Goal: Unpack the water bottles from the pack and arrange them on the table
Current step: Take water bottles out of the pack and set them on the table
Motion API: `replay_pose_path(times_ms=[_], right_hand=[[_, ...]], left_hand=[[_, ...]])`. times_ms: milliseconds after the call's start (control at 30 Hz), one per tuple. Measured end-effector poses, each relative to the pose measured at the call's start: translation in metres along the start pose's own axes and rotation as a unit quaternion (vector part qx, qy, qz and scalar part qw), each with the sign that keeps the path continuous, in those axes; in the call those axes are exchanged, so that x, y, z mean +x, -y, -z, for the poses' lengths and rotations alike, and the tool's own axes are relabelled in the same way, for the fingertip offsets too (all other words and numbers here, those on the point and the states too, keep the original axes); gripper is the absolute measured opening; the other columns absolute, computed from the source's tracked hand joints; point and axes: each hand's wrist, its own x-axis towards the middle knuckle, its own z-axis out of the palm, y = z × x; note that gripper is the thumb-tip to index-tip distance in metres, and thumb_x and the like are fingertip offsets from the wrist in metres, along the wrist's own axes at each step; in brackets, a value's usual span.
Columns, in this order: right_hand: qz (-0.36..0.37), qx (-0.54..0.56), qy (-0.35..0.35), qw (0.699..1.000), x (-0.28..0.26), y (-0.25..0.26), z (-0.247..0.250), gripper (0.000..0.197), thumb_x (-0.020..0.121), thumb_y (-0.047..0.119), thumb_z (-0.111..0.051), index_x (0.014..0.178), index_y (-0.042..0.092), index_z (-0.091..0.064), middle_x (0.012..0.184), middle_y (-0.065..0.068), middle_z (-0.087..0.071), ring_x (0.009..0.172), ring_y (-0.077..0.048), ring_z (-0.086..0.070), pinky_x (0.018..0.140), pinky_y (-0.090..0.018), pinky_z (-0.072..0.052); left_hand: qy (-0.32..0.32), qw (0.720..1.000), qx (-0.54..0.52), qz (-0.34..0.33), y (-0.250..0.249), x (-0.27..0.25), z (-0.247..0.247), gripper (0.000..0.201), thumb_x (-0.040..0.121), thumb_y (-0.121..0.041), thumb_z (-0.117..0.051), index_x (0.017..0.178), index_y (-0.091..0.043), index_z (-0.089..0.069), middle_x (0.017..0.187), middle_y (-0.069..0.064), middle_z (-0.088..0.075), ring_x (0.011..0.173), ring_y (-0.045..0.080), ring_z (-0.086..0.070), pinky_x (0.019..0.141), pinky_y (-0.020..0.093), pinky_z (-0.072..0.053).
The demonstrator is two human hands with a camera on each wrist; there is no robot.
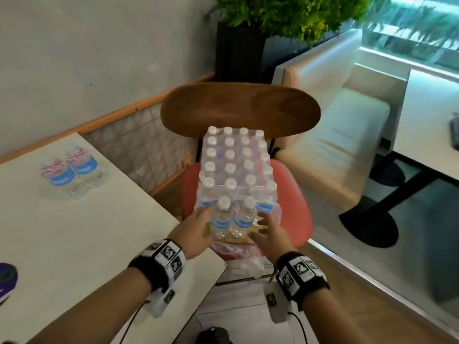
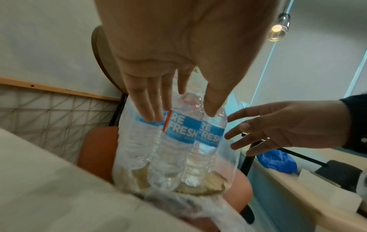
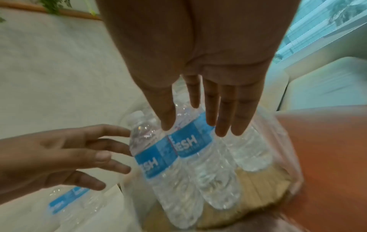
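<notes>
A shrink-wrapped pack of water bottles (image 1: 236,165) sits on a red chair seat (image 1: 295,202), its near end torn open. Two blue-labelled bottles (image 1: 221,218) (image 1: 244,216) stand upright at that open end on a cardboard base (image 3: 256,186). My left hand (image 1: 198,224) is just left of them, fingers spread and straight, holding nothing. On their right my right hand (image 1: 267,230) is likewise spread. In the wrist views both hands (image 2: 174,100) (image 3: 208,113) reach toward the labels (image 2: 182,130) (image 3: 188,139) without gripping. Two bottles (image 1: 72,170) stand on the white table (image 1: 87,234).
The chair's wooden backrest (image 1: 238,108) stands behind the pack. Loose torn plastic wrap (image 1: 238,254) hangs over the seat's front edge. A purple object (image 1: 7,279) lies at the table's left edge. A beige sofa (image 1: 342,120) and another table (image 1: 432,135) are to the right.
</notes>
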Motion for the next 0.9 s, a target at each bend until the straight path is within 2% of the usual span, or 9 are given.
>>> replay_pose_path(times_ms=[100, 167, 233, 300, 400, 500, 633, 733, 900], right_hand=[[0.012, 0.012, -0.006, 1.000, 0.021, 0.011, 0.002, 0.059, 0.078, 0.022, -0.073, 0.130, 0.019, -0.045, 0.118, 0.004, -0.053, 0.110, -0.016, -0.054, 0.091, -0.029, -0.046], [0.007, -0.023, -0.005, 1.000, 0.034, 0.013, -0.005, 0.059, 0.074, 0.032, -0.076, 0.125, 0.016, -0.049, 0.121, 0.000, -0.058, 0.112, -0.020, -0.055, 0.096, -0.037, -0.046], [-0.010, -0.045, -0.005, 0.999, 0.041, 0.013, -0.013, 0.058, 0.074, 0.038, -0.075, 0.121, 0.014, -0.051, 0.119, -0.003, -0.060, 0.111, -0.021, -0.056, 0.096, -0.036, -0.045], [-0.017, -0.051, -0.013, 0.998, 0.040, 0.019, -0.016, 0.054, 0.077, 0.036, -0.073, 0.121, 0.013, -0.051, 0.119, -0.003, -0.061, 0.110, -0.021, -0.056, 0.093, -0.029, -0.043], [0.026, -0.013, -0.018, 0.999, 0.030, 0.025, -0.021, 0.053, 0.077, 0.025, -0.075, 0.124, 0.018, -0.051, 0.116, 0.003, -0.061, 0.110, -0.016, -0.056, 0.090, -0.022, -0.039], [0.064, 0.036, 0.000, 0.997, 0.010, 0.029, -0.031, 0.059, 0.072, 0.021, -0.079, 0.123, 0.029, -0.050, 0.115, 0.010, -0.062, 0.109, -0.012, -0.057, 0.096, -0.031, -0.045], [0.087, 0.058, 0.033, 0.994, -0.016, 0.047, -0.049, 0.055, 0.070, 0.024, -0.079, 0.112, 0.042, -0.049, 0.105, 0.013, -0.063, 0.097, -0.011, -0.061, 0.078, -0.027, -0.053], [0.102, 0.058, 0.065, 0.991, -0.030, 0.064, -0.070, 0.055, 0.069, 0.026, -0.078, 0.114, 0.041, -0.049, 0.103, 0.016, -0.063, 0.096, -0.005, -0.060, 0.082, -0.025, -0.050], [0.107, 0.058, 0.122, 0.985, -0.048, 0.088, -0.105, 0.051, 0.073, 0.024, -0.077, 0.117, 0.034, -0.052, 0.103, 0.012, -0.063, 0.092, -0.005, -0.059, 0.080, -0.021, -0.044]], left_hand=[[-0.022, 0.999, -0.045, 0.009, -0.006, 0.022, -0.003, 0.076, 0.078, -0.042, -0.068, 0.141, -0.035, -0.026, 0.146, -0.005, -0.038, 0.125, 0.019, -0.051, 0.100, 0.038, -0.046], [-0.010, 0.999, -0.049, 0.020, -0.012, 0.031, -0.005, 0.070, 0.079, -0.042, -0.068, 0.138, -0.030, -0.033, 0.143, -0.002, -0.042, 0.125, 0.020, -0.050, 0.099, 0.036, -0.045], [-0.015, 0.998, -0.056, 0.028, -0.016, 0.033, -0.006, 0.060, 0.082, -0.041, -0.067, 0.134, -0.026, -0.041, 0.138, -0.001, -0.049, 0.124, 0.020, -0.051, 0.097, 0.033, -0.044], [-0.028, 0.997, -0.066, 0.032, -0.015, 0.032, -0.004, 0.057, 0.083, -0.038, -0.067, 0.133, -0.025, -0.045, 0.136, -0.002, -0.052, 0.124, 0.019, -0.051, 0.098, 0.033, -0.044], [-0.029, 0.995, -0.090, 0.011, -0.006, 0.018, 0.001, 0.060, 0.081, -0.035, -0.070, 0.134, -0.030, -0.042, 0.132, -0.006, -0.056, 0.121, 0.017, -0.054, 0.099, 0.037, -0.046], [-0.038, 0.995, -0.097, -0.013, 0.003, -0.004, 0.012, 0.061, 0.080, -0.029, -0.071, 0.134, -0.032, -0.042, 0.127, -0.005, -0.060, 0.116, 0.016, -0.057, 0.096, 0.038, -0.048], [-0.085, 0.986, -0.142, 0.004, 0.013, -0.032, 0.037, 0.055, 0.080, -0.029, -0.073, 0.127, -0.028, -0.046, 0.116, -0.005, -0.063, 0.105, 0.014, -0.059, 0.092, 0.033, -0.049], [-0.109, 0.984, -0.135, 0.034, 0.020, -0.050, 0.053, 0.053, 0.080, -0.035, -0.072, 0.124, -0.030, -0.044, 0.110, -0.004, -0.064, 0.100, 0.017, -0.061, 0.089, 0.034, -0.050], [-0.113, 0.988, -0.081, 0.074, 0.042, -0.074, 0.067, 0.057, 0.079, -0.035, -0.073, 0.128, -0.027, -0.044, 0.116, 0.002, -0.065, 0.106, 0.023, -0.061, 0.092, 0.037, -0.049]])
